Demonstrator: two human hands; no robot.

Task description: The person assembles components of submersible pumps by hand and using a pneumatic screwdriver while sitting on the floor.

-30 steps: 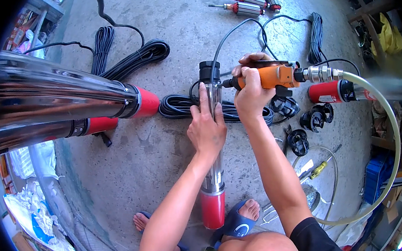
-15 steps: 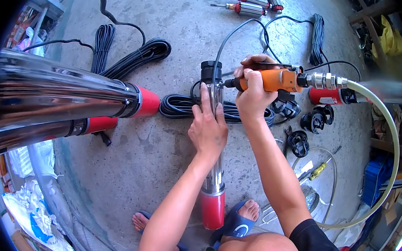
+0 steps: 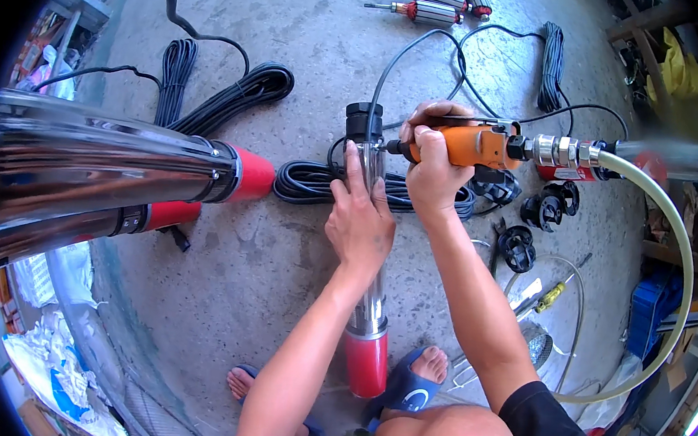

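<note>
A slim submersible pump (image 3: 369, 300) lies on the concrete floor, pointing away from me: polished steel tube, red near end, black threaded outlet (image 3: 363, 122) at the far end. My left hand (image 3: 359, 223) grips the tube below the outlet, index finger stretched along it and thumb on its right side. In my right hand (image 3: 437, 174) is an orange air screwdriver (image 3: 478, 145), held level with the fingers wrapped round it. Its dark nose meets the tube's right side just under the outlet; the screw or bit tip is too small to make out. A pale hose (image 3: 687, 242) runs from its metal fittings.
Coiled black cable (image 3: 306, 182) passes beneath the pump. Larger steel pumps (image 3: 111, 153) with red ends lie at left, more cable coils (image 3: 243, 98) beyond. Several motor rotors (image 3: 427, 13) sit at the far side. Black plastic parts (image 3: 517, 248) and a yellow-handled screwdriver (image 3: 551, 298) lie at right.
Almost nothing differs. The air screwdriver and my right hand have shifted very slightly left against the pump; the left hand keeps its place on the tube.
</note>
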